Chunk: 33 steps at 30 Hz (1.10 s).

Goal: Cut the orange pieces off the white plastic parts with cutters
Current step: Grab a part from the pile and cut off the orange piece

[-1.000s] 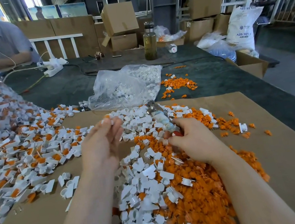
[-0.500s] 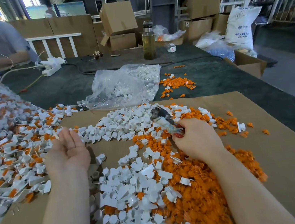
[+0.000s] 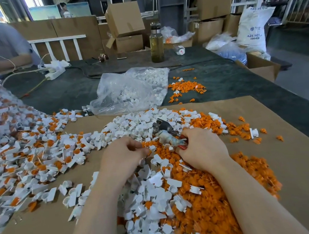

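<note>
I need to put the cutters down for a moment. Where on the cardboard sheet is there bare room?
Bare cardboard sheet lies right of the orange pile, out to the sheet's right edge. A second bare patch is near left, between the uncut parts heap and the left forearm. The middle, around the left hand and the right hand gripping the cutters, is crowded.

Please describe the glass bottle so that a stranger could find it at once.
Look at the far edge of the dark green table, behind the clear plastic bag of white parts. The bottle stands upright there, the only tall thing, holding yellowish liquid under a dark cap.
</note>
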Tool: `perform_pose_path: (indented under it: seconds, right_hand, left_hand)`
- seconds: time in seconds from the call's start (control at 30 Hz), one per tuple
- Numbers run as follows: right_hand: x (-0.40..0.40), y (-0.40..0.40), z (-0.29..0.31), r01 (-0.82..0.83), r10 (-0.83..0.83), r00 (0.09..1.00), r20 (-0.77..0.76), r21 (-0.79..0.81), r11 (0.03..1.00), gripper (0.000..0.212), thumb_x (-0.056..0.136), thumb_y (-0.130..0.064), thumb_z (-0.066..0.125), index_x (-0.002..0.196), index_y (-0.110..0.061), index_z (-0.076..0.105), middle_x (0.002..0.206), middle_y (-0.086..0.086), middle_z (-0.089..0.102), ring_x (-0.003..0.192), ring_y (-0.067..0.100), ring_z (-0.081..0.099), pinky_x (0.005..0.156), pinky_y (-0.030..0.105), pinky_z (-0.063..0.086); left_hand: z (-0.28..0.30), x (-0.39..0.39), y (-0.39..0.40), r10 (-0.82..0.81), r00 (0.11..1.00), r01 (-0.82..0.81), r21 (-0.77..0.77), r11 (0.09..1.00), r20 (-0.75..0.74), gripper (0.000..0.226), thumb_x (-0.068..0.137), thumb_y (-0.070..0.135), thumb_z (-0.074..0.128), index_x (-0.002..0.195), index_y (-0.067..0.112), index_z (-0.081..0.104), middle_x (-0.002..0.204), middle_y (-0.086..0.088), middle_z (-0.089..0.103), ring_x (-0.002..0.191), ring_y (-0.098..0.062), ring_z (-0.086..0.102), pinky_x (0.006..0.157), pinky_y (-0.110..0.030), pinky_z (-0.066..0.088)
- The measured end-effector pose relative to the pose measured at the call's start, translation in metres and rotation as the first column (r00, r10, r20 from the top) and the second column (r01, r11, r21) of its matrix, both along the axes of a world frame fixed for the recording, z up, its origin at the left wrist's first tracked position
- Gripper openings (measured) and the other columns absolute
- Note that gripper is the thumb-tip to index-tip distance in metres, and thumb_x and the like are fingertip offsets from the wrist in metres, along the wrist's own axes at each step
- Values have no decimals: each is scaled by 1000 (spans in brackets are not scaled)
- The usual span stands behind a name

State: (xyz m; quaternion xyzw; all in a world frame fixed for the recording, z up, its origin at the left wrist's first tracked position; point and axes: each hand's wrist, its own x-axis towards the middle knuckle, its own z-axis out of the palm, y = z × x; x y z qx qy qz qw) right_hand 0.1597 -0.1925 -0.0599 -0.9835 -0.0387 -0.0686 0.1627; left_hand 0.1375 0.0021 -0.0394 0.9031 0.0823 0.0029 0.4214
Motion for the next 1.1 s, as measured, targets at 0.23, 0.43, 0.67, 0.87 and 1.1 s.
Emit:
perform_pose_path:
  seconds: [0.23, 0.43, 0.67, 0.87, 1.1]
  right_hand:
    - [-4, -1, 5, 7, -16, 997, 80, 113, 994, 16, 88, -41, 59, 79, -32, 50, 73, -13, 53, 68, 9, 53, 51, 25, 41]
    - [-5, 0, 11, -28, -27, 989, 145, 365, 931, 13, 88, -37, 63, 82, -28, 55, 72, -14, 55, 66, 4, 53, 51, 23, 35]
    - [-8, 2, 17, -103, -19, 982, 188, 620, 778, 3, 89, -26, 65, 91, -24, 66, 75, -9, 63, 71, 10, 60, 61, 31, 50]
    - [-13, 6, 18, -197, 52, 971, 232, 665, 720, 10, 90, -25, 67, 88, -33, 62, 68, -21, 61, 70, -6, 58, 56, 10, 41]
    - [-14, 9, 20, -238, 83, 965, 249, 702, 671, 11, 92, -28, 65, 85, -30, 57, 60, -33, 55, 58, -8, 55, 53, 9, 42]
  left_hand:
    - [-4, 4, -9, -37, 999, 47, 324, 945, -34, 9, 85, 33, 71, 86, 30, 62, 95, 7, 65, 86, -13, 57, 72, -25, 45]
    - [-7, 4, -15, 13, 984, -56, 235, 970, 180, 8, 91, 24, 60, 97, 28, 62, 84, 13, 60, 68, -3, 52, 54, -16, 34]
    - [8, -1, -24, 186, 979, -98, -598, 795, 87, 8, 89, 33, 70, 90, 26, 74, 85, 6, 75, 85, -11, 69, 76, -27, 53]
    - [12, -3, -34, 235, 972, -156, -803, 575, -20, 28, 95, 39, 62, 85, 16, 74, 79, -2, 77, 67, -10, 70, 62, -23, 54]
    - [15, -6, -33, 320, 947, -161, -902, 401, -27, 20, 82, 28, 76, 87, 10, 72, 72, -6, 76, 64, -12, 73, 53, -19, 57]
